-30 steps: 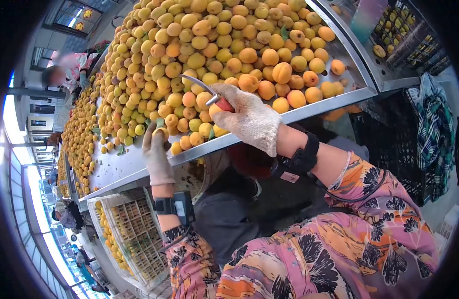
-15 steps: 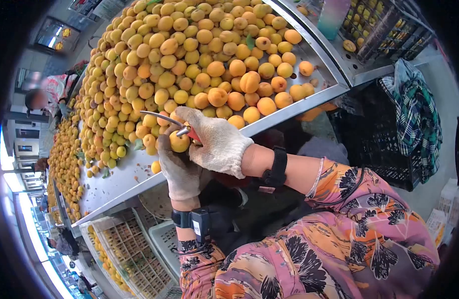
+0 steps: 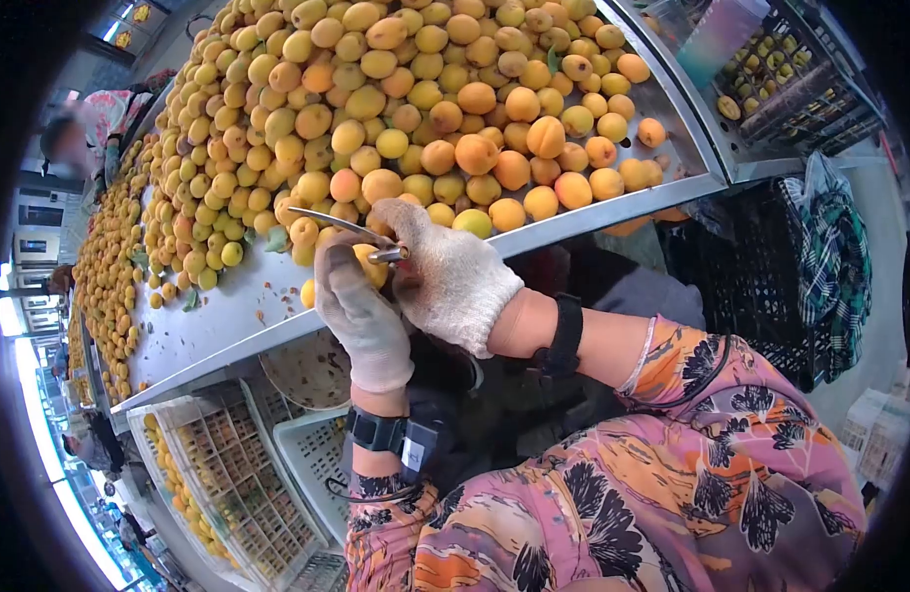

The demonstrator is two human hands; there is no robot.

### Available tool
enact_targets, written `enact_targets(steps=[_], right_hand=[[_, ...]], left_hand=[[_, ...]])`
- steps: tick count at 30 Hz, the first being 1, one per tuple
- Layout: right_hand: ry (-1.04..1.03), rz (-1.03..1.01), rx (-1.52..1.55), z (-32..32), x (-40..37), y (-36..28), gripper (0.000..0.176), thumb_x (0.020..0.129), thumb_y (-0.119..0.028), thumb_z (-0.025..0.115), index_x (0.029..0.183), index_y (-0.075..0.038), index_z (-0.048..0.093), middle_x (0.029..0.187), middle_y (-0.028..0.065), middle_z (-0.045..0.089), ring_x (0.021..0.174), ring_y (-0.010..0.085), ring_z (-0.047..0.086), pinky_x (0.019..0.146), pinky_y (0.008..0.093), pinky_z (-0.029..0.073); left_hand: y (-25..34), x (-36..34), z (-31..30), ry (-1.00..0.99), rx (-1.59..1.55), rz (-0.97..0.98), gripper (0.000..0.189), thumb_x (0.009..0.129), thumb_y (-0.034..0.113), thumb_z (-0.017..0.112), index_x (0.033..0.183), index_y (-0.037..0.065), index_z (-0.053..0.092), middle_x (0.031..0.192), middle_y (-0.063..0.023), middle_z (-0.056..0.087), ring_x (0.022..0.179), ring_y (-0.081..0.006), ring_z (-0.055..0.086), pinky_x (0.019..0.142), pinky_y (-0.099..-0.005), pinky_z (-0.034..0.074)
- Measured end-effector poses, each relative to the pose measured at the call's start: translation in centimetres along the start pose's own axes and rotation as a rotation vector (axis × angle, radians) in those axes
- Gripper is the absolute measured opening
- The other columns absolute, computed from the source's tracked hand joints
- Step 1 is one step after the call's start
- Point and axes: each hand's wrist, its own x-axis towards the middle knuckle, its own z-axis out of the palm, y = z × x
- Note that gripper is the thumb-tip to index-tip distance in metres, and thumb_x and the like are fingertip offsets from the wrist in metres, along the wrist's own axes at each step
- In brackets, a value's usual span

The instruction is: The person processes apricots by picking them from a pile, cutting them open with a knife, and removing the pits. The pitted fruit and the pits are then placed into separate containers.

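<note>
My left hand (image 3: 361, 311), in a soiled whitish glove, is closed around an apricot (image 3: 371, 266), of which only part shows between the gloves. My right hand (image 3: 450, 271), gloved in cream knit, grips a small knife with a thin curved blade (image 3: 329, 219). The blade points left across the top of my left fingers, and a round metal piece shows beside my right fingers. Both hands meet over the near edge of the metal table (image 3: 218, 340). Just beyond them rises a large heap of apricots (image 3: 376, 89), yellow to orange.
Below the table at left stand a crate of apricots (image 3: 248, 449) and a pale green basket (image 3: 317, 464). A black crate (image 3: 736, 261) with a plaid cloth (image 3: 840, 266) sits at right. Another fruit crate (image 3: 800, 84) stands at upper right. A person (image 3: 95, 138) works at far left.
The view has shifted slightly, and both hands have turned a little. My right fingers now cover the knife's red handle, and the apricot is more hidden between the gloves.
</note>
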Motion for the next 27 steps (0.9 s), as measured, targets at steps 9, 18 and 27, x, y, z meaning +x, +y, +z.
enact_targets(steps=[9, 18, 27], right_hand=[[-0.091, 0.105, 0.246, 2.4, -0.1, 0.4, 0.032, 0.075, -0.009, 0.062, 0.104, 0.0, 0.054, 0.088, 0.024, 0.066, 0.09, 0.0403, 0.065, 0.077, 0.0417, 0.051], [-0.581, 0.516, 0.733, -0.7, -0.7, -0.7, 0.045, 0.081, -0.02, 0.065, 0.117, 0.004, 0.054, 0.082, 0.0122, 0.067, 0.078, 0.0261, 0.065, 0.073, 0.035, 0.052], [-0.205, 0.149, 0.134, 0.0, -0.9, -0.3, 0.074, 0.096, -0.049, 0.048, 0.145, 0.002, 0.026, 0.096, 0.0275, 0.065, 0.096, 0.0429, 0.063, 0.082, 0.0428, 0.05]], left_hand=[[-0.8, -0.4, -1.7, -0.013, 0.175, 0.145, 0.046, 0.101, 0.036, 0.034, 0.091, -0.001, 0.06, 0.084, -0.0069, 0.063, 0.079, -0.017, 0.058, 0.071, -0.0295, 0.048], [-1.5, 1.0, -3.1, -0.074, -0.733, -0.532, 0.059, 0.098, 0.06, 0.036, 0.116, 0.006, 0.054, 0.099, -0.0071, 0.062, 0.088, -0.0203, 0.063, 0.078, -0.0321, 0.054], [-1.7, 1.0, -1.4, 0.035, -0.551, -0.368, 0.066, 0.098, 0.064, 0.024, 0.115, 0.007, 0.052, 0.097, -0.0045, 0.058, 0.085, -0.0162, 0.056, 0.079, -0.0278, 0.048]])
